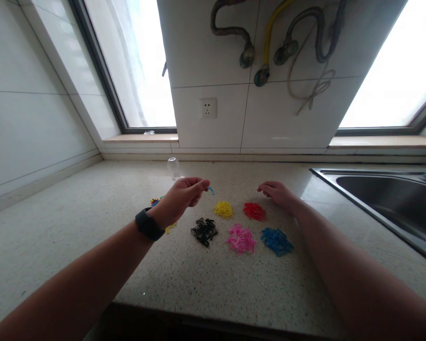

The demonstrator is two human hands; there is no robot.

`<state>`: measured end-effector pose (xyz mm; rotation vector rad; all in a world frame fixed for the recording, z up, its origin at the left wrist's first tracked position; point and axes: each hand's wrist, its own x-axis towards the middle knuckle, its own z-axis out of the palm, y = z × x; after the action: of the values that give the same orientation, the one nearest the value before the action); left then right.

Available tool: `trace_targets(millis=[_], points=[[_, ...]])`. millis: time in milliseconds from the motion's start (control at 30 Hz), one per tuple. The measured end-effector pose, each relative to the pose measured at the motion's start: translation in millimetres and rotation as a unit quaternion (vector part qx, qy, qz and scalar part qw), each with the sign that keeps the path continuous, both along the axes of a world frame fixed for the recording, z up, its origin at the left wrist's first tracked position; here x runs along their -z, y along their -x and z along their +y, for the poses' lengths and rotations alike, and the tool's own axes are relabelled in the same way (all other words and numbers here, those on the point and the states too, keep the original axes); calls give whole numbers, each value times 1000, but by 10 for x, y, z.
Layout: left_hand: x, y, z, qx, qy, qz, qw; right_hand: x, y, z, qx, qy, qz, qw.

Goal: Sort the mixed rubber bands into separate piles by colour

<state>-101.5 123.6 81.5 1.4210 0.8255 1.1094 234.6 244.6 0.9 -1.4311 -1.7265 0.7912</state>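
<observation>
Blue band [211, 190] – pinched by left hand [183, 195]; right hand [277, 194], can't tell – 1 see-through jar [173, 166] behind, contents indistinct.

Peering forward and down now from head height, close above the counter [184, 284], facing the tiled wall [209, 136] at twelve o'clock!

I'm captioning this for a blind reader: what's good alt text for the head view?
A person's left hand pinches a thin blue band above a speckled pale countertop, near a yellow pile, red pile, black pile, pink pile and blue pile of small bands. The right hand, holding nothing visible, is near the red pile; a metal sink is at right.
</observation>
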Motion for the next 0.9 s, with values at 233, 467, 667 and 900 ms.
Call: trace_targets(millis=[233,467,667,900], points=[[-12,4,-15,-8,-29,3,1000,10,-8,8,0,-6,-13,1000],[-18,13,-18,-29,-42,1,999,-19,9,-15,-7,-16,-20,1000],[0,44,-1,-36,-55,5,998,4,-2,1,-1,-12,-25,1000],[48,67,24,-49,-87,47,994,12,0,6,-3,-14,-22,1000]])
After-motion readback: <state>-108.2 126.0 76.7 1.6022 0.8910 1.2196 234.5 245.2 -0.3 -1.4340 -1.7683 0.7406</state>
